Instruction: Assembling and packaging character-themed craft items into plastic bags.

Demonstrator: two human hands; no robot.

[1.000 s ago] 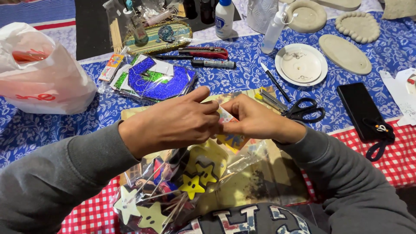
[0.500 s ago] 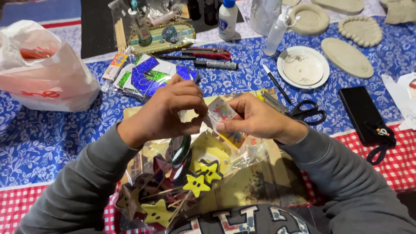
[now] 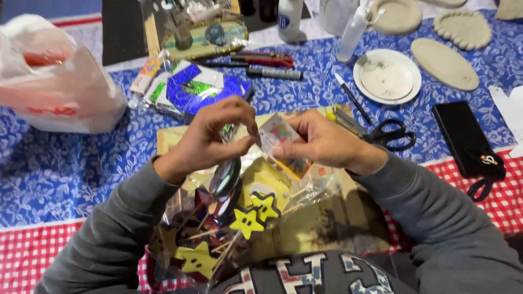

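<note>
While both the left hand (image 3: 210,139) and right hand (image 3: 321,144) pinch the small clear packet (image 3: 275,133), a hard tug could spill its contents.

Clear crinkled plastic bag (image 3: 305,190), glossy, over matt yellow foam-like stars (image 3: 248,222) on thin wooden sticks. Small glossy packet (image 3: 275,133) pinched between both hands. Table cloth (image 3: 65,174) matt, printed blue floral. White plastic sack (image 3: 54,87) thin, semi-translucent. Scissors (image 3: 389,133): black plastic handles. Clay-like slabs (image 3: 444,62) matt, rough.
</note>
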